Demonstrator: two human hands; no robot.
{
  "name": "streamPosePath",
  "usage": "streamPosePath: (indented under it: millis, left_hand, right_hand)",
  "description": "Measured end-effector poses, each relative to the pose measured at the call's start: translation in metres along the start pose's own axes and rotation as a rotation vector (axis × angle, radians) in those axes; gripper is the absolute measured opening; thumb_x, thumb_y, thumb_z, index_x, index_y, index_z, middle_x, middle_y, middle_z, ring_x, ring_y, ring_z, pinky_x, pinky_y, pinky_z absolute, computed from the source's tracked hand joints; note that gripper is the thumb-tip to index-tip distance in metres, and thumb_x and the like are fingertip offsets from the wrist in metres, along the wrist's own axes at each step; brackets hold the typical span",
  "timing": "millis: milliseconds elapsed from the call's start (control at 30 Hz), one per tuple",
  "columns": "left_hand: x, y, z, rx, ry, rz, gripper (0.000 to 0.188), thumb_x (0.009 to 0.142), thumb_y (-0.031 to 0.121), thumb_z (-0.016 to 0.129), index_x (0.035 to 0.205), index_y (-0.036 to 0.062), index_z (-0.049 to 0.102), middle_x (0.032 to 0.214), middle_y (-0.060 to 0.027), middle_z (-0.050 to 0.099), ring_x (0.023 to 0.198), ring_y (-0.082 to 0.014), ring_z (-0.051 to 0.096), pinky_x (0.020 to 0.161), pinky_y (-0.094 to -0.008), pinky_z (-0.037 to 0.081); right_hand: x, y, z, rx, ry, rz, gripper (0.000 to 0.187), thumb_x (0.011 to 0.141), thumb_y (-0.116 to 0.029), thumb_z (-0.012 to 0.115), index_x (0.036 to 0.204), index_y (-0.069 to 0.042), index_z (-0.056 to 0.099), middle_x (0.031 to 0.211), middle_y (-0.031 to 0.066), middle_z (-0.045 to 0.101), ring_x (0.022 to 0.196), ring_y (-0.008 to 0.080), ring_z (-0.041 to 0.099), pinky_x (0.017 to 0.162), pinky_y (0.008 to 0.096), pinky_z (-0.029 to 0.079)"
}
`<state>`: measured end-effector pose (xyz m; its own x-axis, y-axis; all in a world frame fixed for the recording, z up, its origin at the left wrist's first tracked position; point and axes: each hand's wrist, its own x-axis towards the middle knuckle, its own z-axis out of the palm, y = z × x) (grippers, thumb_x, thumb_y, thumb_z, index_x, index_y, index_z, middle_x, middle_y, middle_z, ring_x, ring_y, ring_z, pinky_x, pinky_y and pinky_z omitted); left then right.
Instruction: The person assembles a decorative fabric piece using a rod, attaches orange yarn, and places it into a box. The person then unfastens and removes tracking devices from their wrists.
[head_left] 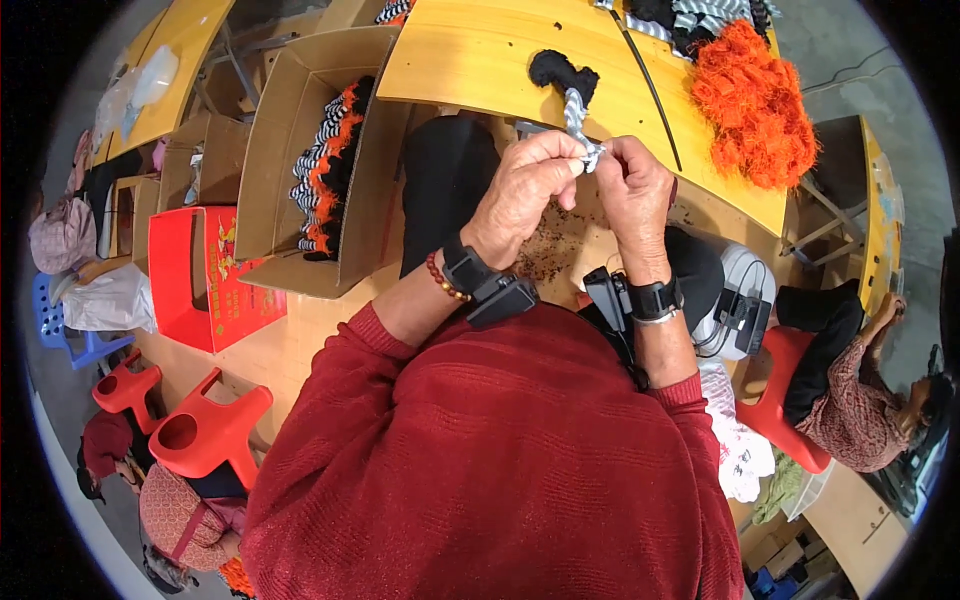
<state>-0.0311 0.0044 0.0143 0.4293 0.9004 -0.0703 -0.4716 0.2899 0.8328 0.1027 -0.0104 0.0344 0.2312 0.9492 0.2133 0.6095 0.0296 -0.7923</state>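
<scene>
Both my hands meet at the near edge of the yellow table [470, 60], pinching a black-and-white striped fabric piece [575, 115] between them. A fuzzy black end [563, 74] of that piece lies on the tabletop, while its striped end comes down to my fingertips. My left hand [527, 185] has thumb and forefinger closed on the striped cloth. Close beside it, my right hand [635, 185] is closed on the same striped end. Any small detail between the fingertips is too fine to make out.
A fluffy orange pile [755, 105] and a thin black rod [645, 85] lie on the table to the right. At left stand an open cardboard box [270, 150] holding striped, orange and black pieces, a red box [185, 280] and red stools [215, 425]. Another person [870, 400] sits at right.
</scene>
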Motion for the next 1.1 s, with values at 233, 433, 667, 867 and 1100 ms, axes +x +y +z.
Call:
streamPosePath:
  millis: [233,433,667,867,1100]
  left_hand:
    - [0.002,-0.001,-0.002,0.001,-0.036,-0.064,0.014,0.083,0.014,0.054,0.089,0.0008,0.056,0.073,-0.0002,0.054,0.058,-0.0081,0.050,0.054,-0.0200,0.040]
    - [-0.006,-0.002,-0.004,0.030,-0.107,-0.111,0.013,0.083,0.013,0.053,0.089,0.0018,0.056,0.069,0.0009,0.051,0.055,-0.0073,0.047,0.053,-0.0208,0.040]
    - [0.013,-0.014,-0.032,-0.616,-0.126,-0.396,0.017,0.086,0.013,0.049,0.096,0.0016,0.055,0.057,0.0003,0.039,0.050,-0.0166,0.044,0.054,-0.0356,0.042]
    - [0.009,-0.010,-0.022,-0.526,-0.199,-0.321,0.019,0.088,0.015,0.047,0.099,0.0012,0.054,0.065,-0.0039,0.048,0.058,-0.0181,0.052,0.058,-0.0326,0.045]
    - [-0.003,0.008,-0.005,-0.016,-0.122,-0.216,0.013,0.079,0.013,0.061,0.086,0.0038,0.054,0.078,-0.0059,0.060,0.065,-0.0110,0.057,0.064,-0.0254,0.047]
  right_hand:
    - [-0.008,0.008,-0.006,0.163,-0.178,0.046,0.013,0.074,-0.002,0.052,0.085,0.001,0.058,0.070,0.0141,0.058,0.061,0.0224,0.058,0.056,0.0295,0.045]
    - [-0.010,0.014,0.002,-0.076,0.039,-0.351,0.012,0.074,-0.001,0.051,0.083,-0.001,0.058,0.067,0.0138,0.057,0.058,0.0247,0.059,0.053,0.0325,0.045]
    - [-0.005,0.020,-0.015,1.234,-0.489,0.676,0.013,0.081,-0.008,0.049,0.089,0.002,0.053,0.059,0.0041,0.045,0.045,0.0153,0.044,0.047,0.0301,0.043]
    - [-0.006,0.016,-0.015,1.186,-0.426,0.622,0.015,0.082,-0.011,0.048,0.088,0.001,0.052,0.063,0.0046,0.048,0.050,0.0145,0.047,0.049,0.0274,0.043]
    - [-0.012,0.000,-0.016,0.916,-0.460,0.466,0.011,0.083,-0.008,0.047,0.078,-0.002,0.054,0.062,0.0009,0.051,0.049,0.0081,0.048,0.047,0.0211,0.042]
